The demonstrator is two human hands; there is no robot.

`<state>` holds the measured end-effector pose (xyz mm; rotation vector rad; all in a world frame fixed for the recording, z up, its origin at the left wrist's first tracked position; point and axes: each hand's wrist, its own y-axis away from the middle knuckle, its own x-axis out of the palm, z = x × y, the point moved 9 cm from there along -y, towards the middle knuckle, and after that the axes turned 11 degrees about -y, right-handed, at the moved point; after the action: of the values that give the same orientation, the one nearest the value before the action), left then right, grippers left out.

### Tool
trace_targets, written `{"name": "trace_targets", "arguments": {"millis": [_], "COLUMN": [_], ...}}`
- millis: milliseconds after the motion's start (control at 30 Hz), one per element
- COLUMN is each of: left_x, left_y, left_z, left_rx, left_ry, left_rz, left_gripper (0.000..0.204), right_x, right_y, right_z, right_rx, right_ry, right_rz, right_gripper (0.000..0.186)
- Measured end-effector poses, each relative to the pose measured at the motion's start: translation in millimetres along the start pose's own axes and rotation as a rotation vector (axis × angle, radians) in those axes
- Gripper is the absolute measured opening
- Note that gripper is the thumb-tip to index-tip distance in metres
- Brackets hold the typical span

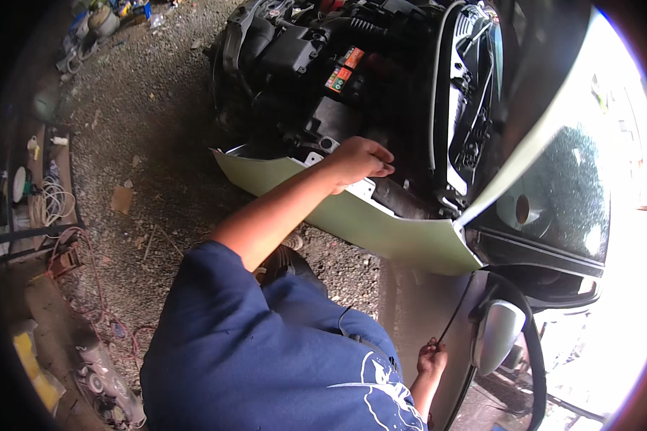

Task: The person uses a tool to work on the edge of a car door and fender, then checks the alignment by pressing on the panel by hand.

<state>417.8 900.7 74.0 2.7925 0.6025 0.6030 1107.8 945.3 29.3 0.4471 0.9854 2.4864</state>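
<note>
My left hand (359, 162) is raised over the upper flange of a pale green fender (402, 239), at the side of the engine bay. Its fingers are curled together; whatever they may hold is too small to make out. My right hand (431, 358) is lower and to the right, beside the open car door (449, 388). A thin dark rod (456, 316) is gripped in it, slanting up toward the gap between the fender's rear end and the door. The kind of tool is not clear.
The exposed engine bay holds a battery (343, 70) with an orange label. A silver side mirror (499, 336) juts out near my right hand. On the gravel at left lie a framed tray of cables (54, 201), a red hose (102, 287) and a grey cylindrical machine (108, 377).
</note>
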Motion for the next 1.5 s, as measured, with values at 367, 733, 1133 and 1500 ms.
{"name": "trace_targets", "arguments": {"millis": [367,733,1133,1500], "left_x": [62.7,134.5,83.5,222.8], "left_y": [-171.3,-303.3,-245.3,106.2], "left_z": [-100.3,-129.7,-61.9,47.2], "left_rx": [0.855,0.400,0.628,0.520], "left_ry": [-0.956,-1.202,-1.757,-1.555], "left_rz": [-0.295,-0.221,-0.221,0.736], "left_gripper": [0.014,0.031,0.024,0.016], "right_x": [3.5,-18.5,3.3,6.3], "right_y": [6.4,-7.1,-6.5,27.0], "right_z": [-6.6,-16.0,-13.6,-6.2], "right_rx": [-0.019,-0.017,-0.136,-0.225], "right_ry": [-0.013,-0.048,-0.210,-0.241], "right_rz": [-0.196,-0.207,-0.067,-0.067], "right_gripper": [0.020,0.028,0.015,0.017]}}
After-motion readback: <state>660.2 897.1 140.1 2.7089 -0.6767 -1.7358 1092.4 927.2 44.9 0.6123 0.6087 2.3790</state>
